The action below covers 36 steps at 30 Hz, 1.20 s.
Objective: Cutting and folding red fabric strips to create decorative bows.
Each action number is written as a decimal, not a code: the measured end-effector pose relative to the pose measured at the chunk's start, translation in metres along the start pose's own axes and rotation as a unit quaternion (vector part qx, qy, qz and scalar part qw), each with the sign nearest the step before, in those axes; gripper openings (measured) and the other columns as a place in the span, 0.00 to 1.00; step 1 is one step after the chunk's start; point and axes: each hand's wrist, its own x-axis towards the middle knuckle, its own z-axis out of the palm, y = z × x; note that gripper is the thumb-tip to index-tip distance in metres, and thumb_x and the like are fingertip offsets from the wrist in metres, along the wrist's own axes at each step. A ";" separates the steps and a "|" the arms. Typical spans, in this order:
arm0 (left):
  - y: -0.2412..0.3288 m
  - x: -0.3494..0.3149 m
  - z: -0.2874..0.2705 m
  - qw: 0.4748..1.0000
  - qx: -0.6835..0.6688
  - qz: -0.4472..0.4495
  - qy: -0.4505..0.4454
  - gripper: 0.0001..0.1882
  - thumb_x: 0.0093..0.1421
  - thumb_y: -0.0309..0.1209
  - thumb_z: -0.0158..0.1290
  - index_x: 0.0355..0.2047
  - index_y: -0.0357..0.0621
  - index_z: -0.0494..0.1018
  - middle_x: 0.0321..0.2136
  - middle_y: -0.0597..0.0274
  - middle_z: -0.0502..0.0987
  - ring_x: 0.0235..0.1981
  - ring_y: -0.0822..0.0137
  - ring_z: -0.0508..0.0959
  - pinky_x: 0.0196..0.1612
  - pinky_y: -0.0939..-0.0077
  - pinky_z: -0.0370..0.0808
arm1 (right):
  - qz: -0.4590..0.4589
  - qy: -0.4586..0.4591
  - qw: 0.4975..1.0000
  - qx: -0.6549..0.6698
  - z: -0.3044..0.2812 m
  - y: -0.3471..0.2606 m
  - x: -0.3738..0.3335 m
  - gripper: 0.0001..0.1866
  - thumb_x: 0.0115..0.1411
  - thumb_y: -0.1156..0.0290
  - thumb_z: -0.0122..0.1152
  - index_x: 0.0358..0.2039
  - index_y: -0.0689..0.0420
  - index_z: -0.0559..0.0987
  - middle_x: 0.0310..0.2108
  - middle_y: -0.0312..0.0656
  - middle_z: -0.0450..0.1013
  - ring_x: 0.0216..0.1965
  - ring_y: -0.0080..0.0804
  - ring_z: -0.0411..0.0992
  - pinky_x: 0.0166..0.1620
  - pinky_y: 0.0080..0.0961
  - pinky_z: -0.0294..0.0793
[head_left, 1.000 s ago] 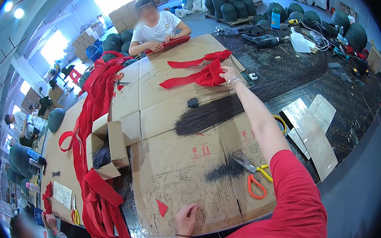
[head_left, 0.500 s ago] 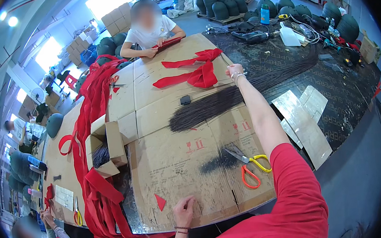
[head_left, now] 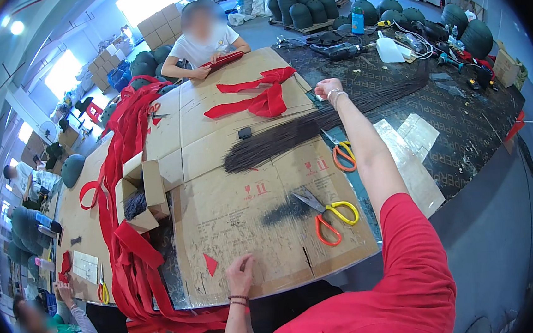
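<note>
My right arm reaches across the table, and my right hand [head_left: 329,88] is closed above the cardboard's right edge. Whatever its fingers may hold is too small to make out. Close below and left of it lies a long bundle of dark bristles [head_left: 277,141]. Red fabric strips [head_left: 267,103], folded at one end, lie left of that hand. My left hand [head_left: 241,275] rests at the front edge of the cardboard [head_left: 218,196], fingers curled and nothing visible in them. Beside it is a small red fabric triangle [head_left: 210,264]. Yellow-and-orange-handled shears [head_left: 325,209] lie between my arms.
Orange-handled scissors [head_left: 340,152] lie beside my right forearm. A small black block [head_left: 244,133] sits by the bristles. On the left stand an open carton [head_left: 154,192] and long red strips [head_left: 114,199]. Tools, including a drill [head_left: 337,50], crowd the far right. Two co-workers sit across and left.
My right hand has moved slightly right, away from the red strips. Orange-handled scissors now show beside my forearm. My left hand stays by the front edge; the view has shifted a little.
</note>
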 end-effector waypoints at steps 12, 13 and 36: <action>0.000 -0.002 0.002 0.999 -0.011 0.022 0.025 0.07 0.55 0.28 0.56 0.33 0.39 0.78 0.23 0.62 0.77 0.22 0.76 0.73 0.28 0.81 0.70 | -0.185 -0.081 0.943 0.263 -0.165 -0.149 -0.064 0.08 0.61 0.68 0.54 0.36 0.58 0.76 0.29 0.38 0.76 0.28 0.23 0.74 0.28 0.19 0.73; -0.002 -0.003 -0.001 0.999 -0.011 0.023 0.028 0.07 0.55 0.28 0.56 0.33 0.39 0.77 0.22 0.62 0.77 0.22 0.76 0.72 0.28 0.81 0.70 | -0.195 -0.084 0.935 0.285 -0.169 -0.162 -0.078 0.09 0.61 0.67 0.54 0.37 0.59 0.76 0.30 0.38 0.76 0.29 0.23 0.74 0.30 0.19 0.74; 0.013 0.000 -0.002 1.000 -0.004 0.016 0.021 0.06 0.54 0.27 0.56 0.32 0.40 0.77 0.27 0.57 0.79 0.26 0.67 0.79 0.30 0.77 0.74 | 0.053 -0.013 0.998 0.011 0.060 0.065 -0.001 0.11 0.56 0.66 0.59 0.33 0.60 0.74 0.23 0.40 0.73 0.25 0.30 0.74 0.27 0.26 0.75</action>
